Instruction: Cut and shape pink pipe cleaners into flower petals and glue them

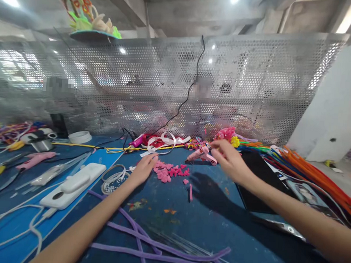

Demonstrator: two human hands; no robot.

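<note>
My left hand rests low over the table, fingers stretched forward, at the left edge of a pile of small pink fuzzy pieces. Its fingertips reach the pile; I cannot tell whether they touch a piece. Slightly raised, my right hand has its thumb and fingers apart beside a pink plastic-looking tool, whose kind is unclear. No contact with it can be made out. Closer to me lies a short pink strip. Several purple pipe cleaners cross in the foreground.
A white power bank with cables lies on a blue board at left, near a pink glue gun. Scissors lie under my right forearm. Orange pipe cleaners fill the right side. A perforated metal screen stands behind.
</note>
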